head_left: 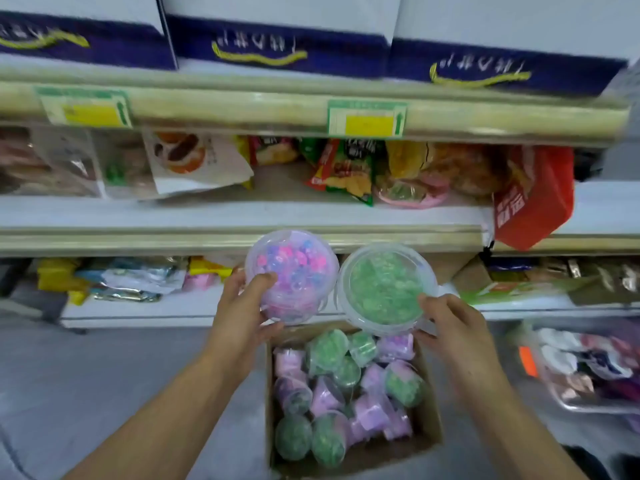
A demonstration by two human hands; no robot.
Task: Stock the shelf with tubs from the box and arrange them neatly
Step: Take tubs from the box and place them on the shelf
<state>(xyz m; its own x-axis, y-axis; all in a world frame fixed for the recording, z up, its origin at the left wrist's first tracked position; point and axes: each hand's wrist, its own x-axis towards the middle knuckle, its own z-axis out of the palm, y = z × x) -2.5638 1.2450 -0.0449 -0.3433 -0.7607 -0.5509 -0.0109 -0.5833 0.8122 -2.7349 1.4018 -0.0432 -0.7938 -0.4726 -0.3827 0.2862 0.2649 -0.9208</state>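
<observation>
- Two clear plastic tubs are held up in the air, side by side, above the far end of the cardboard box (431, 424) and in front of the shelves.
- The left hand (242, 306) grasps the pink tub (291, 271). Its thumb lies on the clear lid and its fingers curl under the bottom.
- The pink tub is full of pink, purple and blue bits.
- The right hand (450, 323) grasps the green tub (384, 287) at its near right edge, with the fingers curled round the rim.
- The green tub is full of green bits, and its lid tilts toward the camera.
- The two tubs are just beside each other; whether they touch, I cannot tell.
- The cardboard box sits on the grey floor (104, 375), near the person, between the two arms.
- Many more tubs (346, 389) lie in the box in a jumble, some green and some pink, on their sides or upright.
- One more pink and green tub (408, 194) sits on the middle shelf (242, 216), far right, among snack bags (343, 171).
- A red bag (533, 199) hangs over the right end of that shelf.
- Blue and white boxes (277, 39) stand on the top shelf.
- Yellow and green price tags (367, 117) are stuck on the top shelf's front edge.
- The bottom shelf (138, 310) holds more packets, blurry.
</observation>
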